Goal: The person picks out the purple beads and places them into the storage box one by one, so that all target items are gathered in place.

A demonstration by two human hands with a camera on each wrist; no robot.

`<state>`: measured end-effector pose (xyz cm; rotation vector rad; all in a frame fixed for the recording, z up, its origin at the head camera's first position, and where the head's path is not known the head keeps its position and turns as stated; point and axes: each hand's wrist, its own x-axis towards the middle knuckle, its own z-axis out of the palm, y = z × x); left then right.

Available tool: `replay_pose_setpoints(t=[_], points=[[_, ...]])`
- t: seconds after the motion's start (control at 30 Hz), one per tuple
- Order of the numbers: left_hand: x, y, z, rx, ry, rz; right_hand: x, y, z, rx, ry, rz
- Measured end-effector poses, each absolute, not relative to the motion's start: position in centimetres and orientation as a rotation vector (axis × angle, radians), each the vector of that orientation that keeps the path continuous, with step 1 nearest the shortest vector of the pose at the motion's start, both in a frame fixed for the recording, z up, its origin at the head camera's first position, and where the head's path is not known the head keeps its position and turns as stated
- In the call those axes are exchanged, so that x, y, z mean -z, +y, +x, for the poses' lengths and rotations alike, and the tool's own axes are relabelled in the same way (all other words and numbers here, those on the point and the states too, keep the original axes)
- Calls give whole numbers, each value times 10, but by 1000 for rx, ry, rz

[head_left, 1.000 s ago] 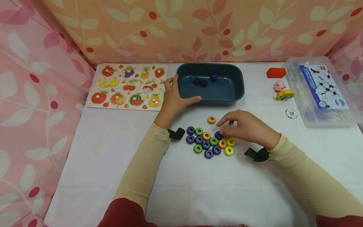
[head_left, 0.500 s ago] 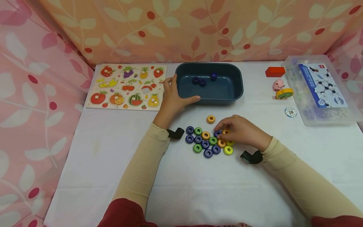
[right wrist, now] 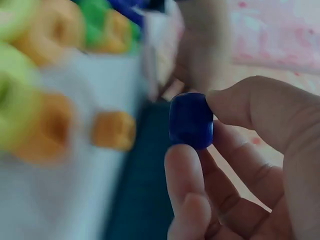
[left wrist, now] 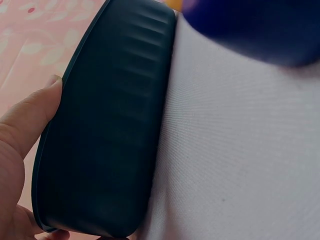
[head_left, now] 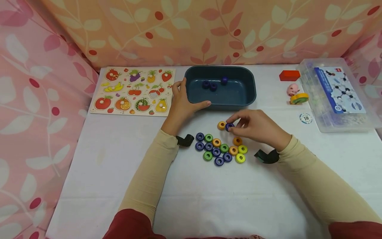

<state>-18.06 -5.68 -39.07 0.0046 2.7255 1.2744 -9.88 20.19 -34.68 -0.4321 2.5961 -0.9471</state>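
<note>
My right hand pinches a dark blue ring-shaped bead between thumb and fingers, close beside a lone orange bead. In the right wrist view the blue bead shows side-on, raised off the cloth. With thumb and fingers spread around its near left corner, my left hand holds a dark teal plastic tray. Inside the tray sit a few purple-blue beads. Nearer my body, a loose group of blue, green, orange and yellow beads lies on the white cloth.
A fruit puzzle board lies left of the tray. To the right are a red block, a pink pig figure, a yellow-edged toy piece, a round chip and a clear plastic case. Patterned curtains border the table.
My right hand has taken the blue bead from the group and carried it up toward the tray, beside the lone orange bead. My left hand stays on the tray.
</note>
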Motion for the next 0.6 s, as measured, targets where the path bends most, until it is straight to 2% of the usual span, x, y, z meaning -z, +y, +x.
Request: replay_pose_setpoints(t=[0.23, 0.43, 0.6], points=[[391, -57, -181, -1282, 2730, 4, 321, 204, -152, 977, 2777, -290], [392, -58, -182, -1273, 2725, 6, 335, 199, -197, 962, 2794, -183], [391, -58, -182, -1270, 2731, 1, 347, 192, -218, 940, 2785, -170]])
